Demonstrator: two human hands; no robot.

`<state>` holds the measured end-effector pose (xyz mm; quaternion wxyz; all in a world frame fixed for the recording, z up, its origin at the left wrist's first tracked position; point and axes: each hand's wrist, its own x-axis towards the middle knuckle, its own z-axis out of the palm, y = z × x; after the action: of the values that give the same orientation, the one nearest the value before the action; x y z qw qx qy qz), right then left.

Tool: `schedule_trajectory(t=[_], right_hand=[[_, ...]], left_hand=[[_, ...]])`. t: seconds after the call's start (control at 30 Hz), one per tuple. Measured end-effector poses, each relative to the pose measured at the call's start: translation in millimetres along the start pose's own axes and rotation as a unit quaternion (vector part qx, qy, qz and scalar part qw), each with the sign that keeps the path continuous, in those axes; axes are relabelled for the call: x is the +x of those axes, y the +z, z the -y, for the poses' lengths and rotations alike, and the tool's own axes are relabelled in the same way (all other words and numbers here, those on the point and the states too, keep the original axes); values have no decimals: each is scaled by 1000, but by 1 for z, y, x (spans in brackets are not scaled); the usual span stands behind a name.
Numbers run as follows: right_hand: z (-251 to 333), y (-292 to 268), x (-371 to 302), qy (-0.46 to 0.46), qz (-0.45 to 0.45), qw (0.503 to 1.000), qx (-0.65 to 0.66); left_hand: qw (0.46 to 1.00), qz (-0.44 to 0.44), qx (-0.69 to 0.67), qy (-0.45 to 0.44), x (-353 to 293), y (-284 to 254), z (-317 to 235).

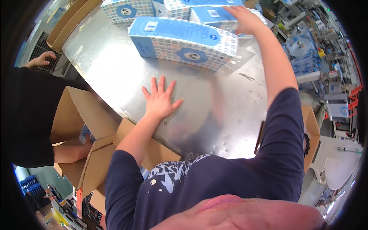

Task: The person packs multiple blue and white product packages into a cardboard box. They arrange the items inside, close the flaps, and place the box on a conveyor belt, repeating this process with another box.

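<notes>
My left hand [159,100] hovers over or rests on the shiny metal table [111,50], its fingers spread and nothing in it; whether the palm touches is unclear. At the far side, my right hand [247,22] reaches out and grips the right end of a blue-and-white box [211,15], fingers over its top and thumb at its near side. Closer to me a long blue-and-white patterned box [184,40] stands alone on the table, between my two hands. Similar boxes, such as the patterned box [126,10] at the far left, stand behind it.
At left a co-worker in black has one hand inside an open cardboard carton [92,115]; the co-worker's other hand [42,59] is beyond the table edge. Another carton [311,138] stands at my right. Shelves with blue-and-white goods [306,61] line the right side.
</notes>
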<state>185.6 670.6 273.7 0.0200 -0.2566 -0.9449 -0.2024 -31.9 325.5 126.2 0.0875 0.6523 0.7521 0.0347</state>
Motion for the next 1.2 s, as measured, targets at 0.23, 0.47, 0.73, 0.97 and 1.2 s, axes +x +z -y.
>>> schedule_trajectory(t=[0.23, 0.47, 0.73, 0.97, 1.2], right_hand=[[132, -49, 103, 98, 93, 979, 150], [32, 16, 114, 194, -18, 966, 169], [11, 19, 76, 239, 130, 943, 193], [-6, 26, 32, 141, 157, 939, 271], [42, -6, -40, 195, 200, 894, 350]], left_hand=[[1000, 5, -16, -12, 1, 5, -5], [1000, -2, -15, 0, 6, 4, -3], [1000, -10, -25, -4, 4, 5, -7], [999, -33, -23, -16, 6, 4, -12], [951, -95, -260, -136, 34, 51, 36]])
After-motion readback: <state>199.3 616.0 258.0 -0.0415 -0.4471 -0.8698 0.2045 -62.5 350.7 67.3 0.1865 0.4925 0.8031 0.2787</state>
